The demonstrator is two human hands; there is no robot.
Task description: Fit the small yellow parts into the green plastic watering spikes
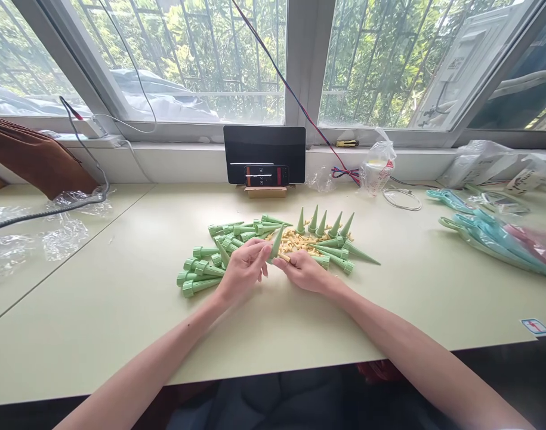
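Note:
My left hand pinches a green plastic cone spike, its tip pointing up. Close to the spike's lower end, my right hand grips a small yellow peg-like piece between thumb and fingers. Whether peg and spike touch, I cannot tell. Behind both hands lies a heap of small yellow pieces. Several green spikes with ribbed caps lie piled on the left. Several more stand upright in a row at the back right, and others lie on their sides below that row.
A dark tablet leans at the window sill behind a phone on a small stand. A bagged cup and a white cable are right of it. Wrapped turquoise items lie far right; clear plastic wrap lies left.

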